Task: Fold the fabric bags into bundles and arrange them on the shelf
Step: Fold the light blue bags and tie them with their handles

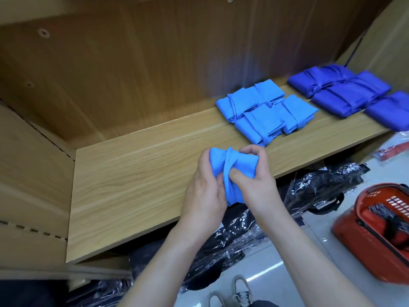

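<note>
Your wooden shelf [132, 185] fills most of the view. On the floor to its right, a red basket [358, 247] holds dark items too blurred to name. At the shelf's far right lie the dark blue bundles [345, 94], with the light blue bundles [265, 111] just left of them. Over the near edge you hold a light blue bag [230, 165] with a strap round its middle. The fingers of your left hand [203, 196] and right hand [254, 180] curl round it.

The fabric bundle [238, 161] gripped by the left hand [204, 196] and right hand [254, 180] was sky blue, matching the folded bundles [265, 111] beyond the hands. Farther right lay royal-blue bundles [340, 91]. The shelf [132, 185] showed pale wood grain; the basket [363, 244] right of the hands was red.
</note>
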Demonstrator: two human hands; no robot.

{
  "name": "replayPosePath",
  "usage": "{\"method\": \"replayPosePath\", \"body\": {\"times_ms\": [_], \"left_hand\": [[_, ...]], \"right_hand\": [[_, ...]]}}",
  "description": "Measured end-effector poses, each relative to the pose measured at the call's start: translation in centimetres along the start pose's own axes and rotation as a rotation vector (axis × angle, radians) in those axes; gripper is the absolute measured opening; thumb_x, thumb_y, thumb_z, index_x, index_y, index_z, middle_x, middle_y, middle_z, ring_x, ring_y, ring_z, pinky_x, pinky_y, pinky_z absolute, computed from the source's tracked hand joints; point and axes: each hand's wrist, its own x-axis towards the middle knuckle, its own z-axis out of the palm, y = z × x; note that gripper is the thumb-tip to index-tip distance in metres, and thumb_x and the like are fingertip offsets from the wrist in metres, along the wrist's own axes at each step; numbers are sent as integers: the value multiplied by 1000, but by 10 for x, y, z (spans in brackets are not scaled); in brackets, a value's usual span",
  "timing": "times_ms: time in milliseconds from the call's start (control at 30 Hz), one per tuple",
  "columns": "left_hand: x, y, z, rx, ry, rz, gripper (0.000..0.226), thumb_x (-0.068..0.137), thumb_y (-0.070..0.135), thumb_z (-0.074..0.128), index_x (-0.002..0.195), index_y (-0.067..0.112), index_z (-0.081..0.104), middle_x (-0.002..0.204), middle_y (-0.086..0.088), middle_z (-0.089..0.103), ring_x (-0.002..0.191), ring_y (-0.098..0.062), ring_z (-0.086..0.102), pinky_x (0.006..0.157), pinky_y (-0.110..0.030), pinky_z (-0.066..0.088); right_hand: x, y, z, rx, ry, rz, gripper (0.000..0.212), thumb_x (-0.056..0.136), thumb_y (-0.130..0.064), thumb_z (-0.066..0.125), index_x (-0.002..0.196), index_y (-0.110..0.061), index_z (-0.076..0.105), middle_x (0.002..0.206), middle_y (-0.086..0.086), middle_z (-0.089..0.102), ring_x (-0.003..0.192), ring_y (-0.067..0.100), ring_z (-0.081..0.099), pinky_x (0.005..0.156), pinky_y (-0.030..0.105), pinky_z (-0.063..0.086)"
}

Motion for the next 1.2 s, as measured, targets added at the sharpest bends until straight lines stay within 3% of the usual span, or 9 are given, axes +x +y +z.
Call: {"method": "replayPosePath", "body": {"times_ms": [67,200,367,467,633,833,967,1100,1200], "left_hand": [[-1,2,1,2,-83,19,44,94,18,38,136,19,27,104,5,50,90,-23,51,70,-32,36],[6,6,-7,-536,-189,-231,27,94,39,59,115,28,45,101,19,57,92,0,55,80,-12,43],[12,13,16,-571,28,-293,38,70,41,70,102,33,52,96,10,64,86,-11,61,88,-42,53],[12,20,30,-676,84,-396,30,71,37,67,98,34,53,101,1,66,93,-20,64,91,-49,52],[25,37,45,-709,-192,-391,20,94,27,62,113,23,53,110,-2,63,95,-12,60,88,-27,50],[93,39,47,88,-33,-7,58,81,41,73,133,24,55,141,-3,46,132,-20,38,111,-28,26],[147,50,73,497,-214,-18,89,76,61,65,150,36,24,162,-2,8,149,-26,2,120,-45,13],[178,43,89,735,-460,-109,95,78,52,61,149,50,-3,161,4,-19,147,-30,-21,115,-63,1],[181,41,92,726,-541,-163,95,79,44,59,146,56,-7,161,6,-21,147,-30,-19,115,-62,1]], "right_hand": [[-6,4,-3,-75,66,-42,34,81,0,62,101,-26,51,92,-6,62,76,4,57,68,14,44],[-13,3,-14,-68,-12,-114,31,79,-8,59,102,-29,56,97,-12,64,88,7,60,83,24,49],[-15,-5,-32,-49,-162,-64,38,89,-1,57,108,-33,51,104,-8,60,88,0,57,82,20,48],[-16,0,-42,-165,-133,-8,41,88,-35,57,125,-43,40,127,-6,54,113,-2,53,98,18,41],[-11,4,-70,-271,90,-90,51,84,-28,55,134,-32,45,119,-15,59,100,-6,56,88,9,41],[35,-11,-149,-201,167,-28,48,94,2,55,132,-26,50,120,2,61,95,6,58,94,24,46],[90,-24,-187,-244,72,125,51,94,0,56,138,-24,46,120,1,62,100,12,60,98,30,45],[131,-19,-193,-404,-86,212,38,90,-1,56,122,-21,59,117,3,68,107,23,64,97,38,49],[154,4,-199,-485,-115,198,58,70,-32,57,128,-27,58,121,9,64,111,26,60,101,45,46]]}}
